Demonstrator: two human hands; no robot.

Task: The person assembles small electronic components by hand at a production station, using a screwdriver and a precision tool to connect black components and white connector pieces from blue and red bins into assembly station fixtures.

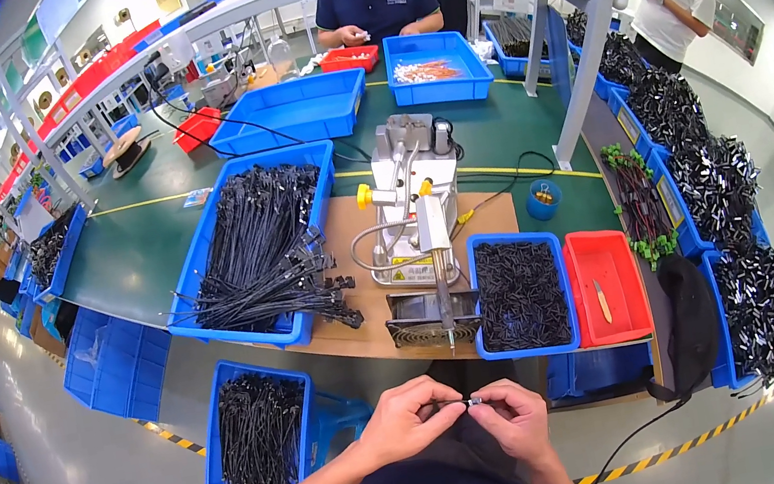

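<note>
The left hand (414,422) had its grip pinched, thumb against forefinger, on a thin dark cable (452,402). The right hand (508,417) gripped the small connector piece (474,400) at the cable's end, so the two grips almost met. The work was held in front of the person's body, on the near side of the tabletop (145,245).

Just beyond the hands, a small black fan (419,319) stood at the near edge, with the slim downward nozzle (445,304) of a bench machine (412,177) in front of it. The machine blocked the straight way from the hands to the far side. To its right lay a blue bin (531,353) full of short black pieces, then a red tray (615,272) holding a slender tan tool (603,302).

On the left, a large blue bin (325,166) overflowed with black cables (266,210), their ends sticking out toward the machine. Nearer and lower, another blue bin (306,407) held more cables.

Along the far right, a row of blue bins was heaped with black pieces (670,111); a white post (590,38) rose between them and the machine. At the far side, a co-worker (378,12) sat behind blue trays.
</note>
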